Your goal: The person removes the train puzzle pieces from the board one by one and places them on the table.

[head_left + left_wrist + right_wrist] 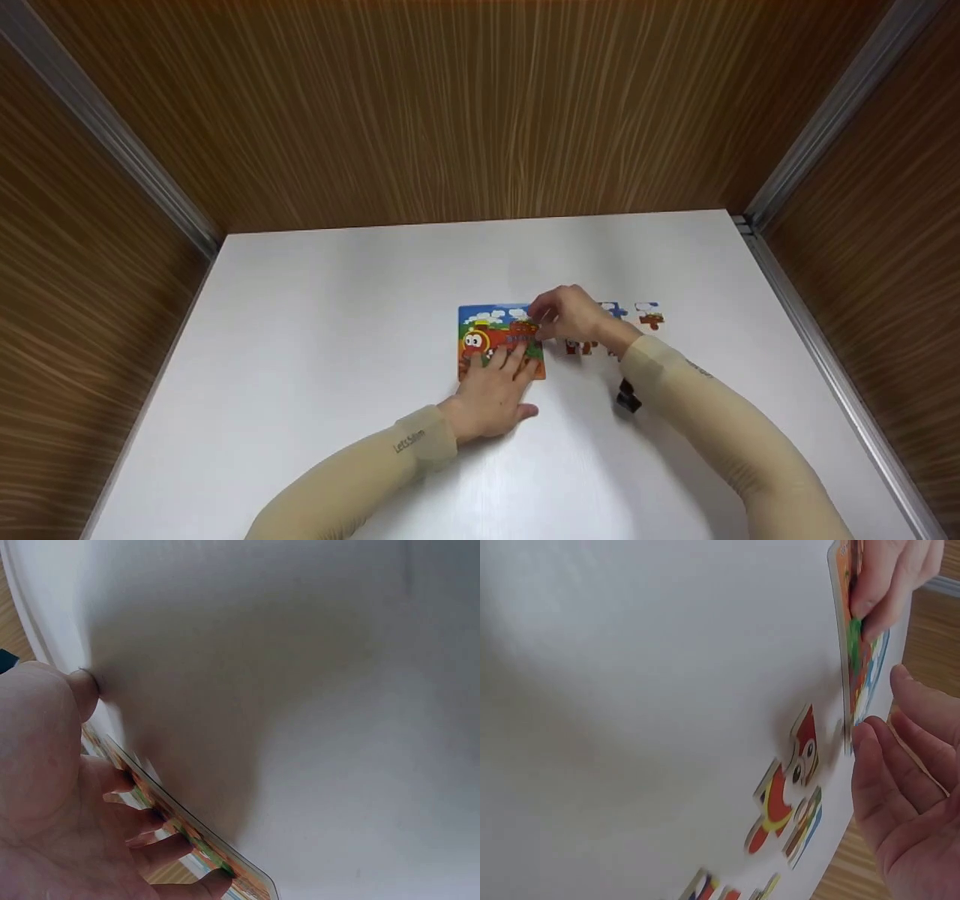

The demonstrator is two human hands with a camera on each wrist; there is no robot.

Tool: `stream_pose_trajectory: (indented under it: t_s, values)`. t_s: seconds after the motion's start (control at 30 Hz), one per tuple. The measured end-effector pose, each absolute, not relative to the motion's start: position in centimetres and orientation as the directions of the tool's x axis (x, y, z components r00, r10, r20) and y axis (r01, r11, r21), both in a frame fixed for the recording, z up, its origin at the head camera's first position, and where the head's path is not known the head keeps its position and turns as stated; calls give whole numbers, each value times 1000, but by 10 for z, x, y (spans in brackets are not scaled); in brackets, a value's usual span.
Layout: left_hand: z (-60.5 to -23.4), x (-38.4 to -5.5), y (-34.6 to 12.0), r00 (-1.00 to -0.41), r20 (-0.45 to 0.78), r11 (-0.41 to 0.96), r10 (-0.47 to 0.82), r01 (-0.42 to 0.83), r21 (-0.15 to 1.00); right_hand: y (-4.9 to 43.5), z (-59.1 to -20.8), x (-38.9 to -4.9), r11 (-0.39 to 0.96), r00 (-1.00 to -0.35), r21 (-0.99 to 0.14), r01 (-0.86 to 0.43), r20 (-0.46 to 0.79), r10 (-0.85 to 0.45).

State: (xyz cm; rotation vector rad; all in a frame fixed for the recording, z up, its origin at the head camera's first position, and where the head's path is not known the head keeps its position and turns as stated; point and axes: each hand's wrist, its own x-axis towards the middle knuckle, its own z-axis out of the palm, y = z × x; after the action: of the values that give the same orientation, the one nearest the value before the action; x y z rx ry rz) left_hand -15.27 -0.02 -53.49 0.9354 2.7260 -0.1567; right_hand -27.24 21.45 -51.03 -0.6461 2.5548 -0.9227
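A square jigsaw puzzle (480, 312) with a red, wide-eyed train picture lies on the white table. My left hand (491, 397) rests across its lower part, fingers spread and thumb out on the table side. In the left wrist view, those fingertips (176, 841) press on the puzzle's face near its edge. My right hand (574, 311) is at the puzzle's upper right edge, thumb and forefinger apart. Its fingertips (864, 733) touch the board's corner in the right wrist view, and no piece shows between them. Loose jigsaw pieces (778, 799) lie beside this hand.
More loose pieces (649, 316) are spread right of the puzzle, some partly hidden by the right hand and forearm. A small black object (628, 397) shows beside the right sleeve (697, 397). Wood-grain panels (480, 112) enclose the table at the back and both sides.
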Motion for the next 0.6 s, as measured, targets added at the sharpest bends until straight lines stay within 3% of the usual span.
stream_pose_trajectory:
  t_s: [0.6]
  values:
    - [-533,-152,-1,-755,-276,778,594,627,-40,196,-514,-271,732,-807,-574,-368,-195,-558]
